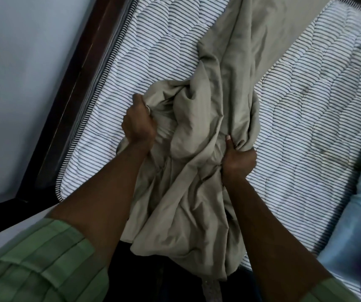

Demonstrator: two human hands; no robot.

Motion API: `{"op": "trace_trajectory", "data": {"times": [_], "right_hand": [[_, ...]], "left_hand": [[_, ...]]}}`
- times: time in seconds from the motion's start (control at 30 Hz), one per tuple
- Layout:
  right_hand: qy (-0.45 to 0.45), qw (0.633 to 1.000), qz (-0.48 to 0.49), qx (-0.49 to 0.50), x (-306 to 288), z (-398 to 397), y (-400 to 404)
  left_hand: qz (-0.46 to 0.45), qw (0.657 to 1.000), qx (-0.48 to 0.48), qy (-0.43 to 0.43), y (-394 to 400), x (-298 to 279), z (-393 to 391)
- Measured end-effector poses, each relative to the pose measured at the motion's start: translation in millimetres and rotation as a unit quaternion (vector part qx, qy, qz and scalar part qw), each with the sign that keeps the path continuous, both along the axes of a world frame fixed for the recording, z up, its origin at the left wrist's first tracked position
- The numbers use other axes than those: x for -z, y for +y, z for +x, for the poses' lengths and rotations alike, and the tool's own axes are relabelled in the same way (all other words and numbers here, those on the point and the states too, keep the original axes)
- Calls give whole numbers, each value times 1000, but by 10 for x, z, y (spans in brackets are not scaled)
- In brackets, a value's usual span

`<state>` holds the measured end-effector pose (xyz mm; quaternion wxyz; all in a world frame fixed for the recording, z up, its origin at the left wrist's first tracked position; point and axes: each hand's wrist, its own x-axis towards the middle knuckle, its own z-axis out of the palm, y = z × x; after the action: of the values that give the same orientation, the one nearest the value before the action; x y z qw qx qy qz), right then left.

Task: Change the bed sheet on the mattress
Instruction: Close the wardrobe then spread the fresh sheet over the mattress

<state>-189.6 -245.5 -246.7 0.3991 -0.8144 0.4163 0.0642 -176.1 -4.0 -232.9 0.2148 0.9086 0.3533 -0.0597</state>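
Left hand (139, 125), right hand (238, 159) grip bunched sheet (197, 149); striped mattress (306, 105) bare

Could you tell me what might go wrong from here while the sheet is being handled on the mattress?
1. Both the left hand and the right hand grip the bunched beige sheet, so it may spread twisted rather than flat.
2. Part of it hangs over the striped mattress edge toward the person and could slip down.
3. The far part could snag as it is pulled.
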Motion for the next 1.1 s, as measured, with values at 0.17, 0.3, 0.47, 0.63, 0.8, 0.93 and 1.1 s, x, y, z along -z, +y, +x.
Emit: {"op": "trace_trajectory", "data": {"times": [0.17, 0.3, 0.47, 0.63, 0.8, 0.93, 1.1], "right_hand": [[3, 997, -61, -35, -73, 14, -235], [7, 996, -86, 18, -60, 46, -567], [-82, 940, 299, 145, 33, 64, -498], [-23, 941, 338, 19, 13, 48, -200], [-76, 944, 297, 122, 99, 52, -264], [-67, 932, 292, 202, 129, 120, -423], [-24, 963, 145, 227, 71, 201, -759]], "left_hand": [[8, 1000, -12, -16, 93, -11, -27], [-14, 993, -103, -58, 371, 36, 105], [-132, 989, -47, -43, 100, 99, 58], [-257, 964, -11, 63, -385, 128, -75], [-130, 987, -24, 87, -393, 160, -146], [-101, 987, -119, 37, -258, 60, -173], [-102, 970, -218, -40, -25, -9, 45]]}}
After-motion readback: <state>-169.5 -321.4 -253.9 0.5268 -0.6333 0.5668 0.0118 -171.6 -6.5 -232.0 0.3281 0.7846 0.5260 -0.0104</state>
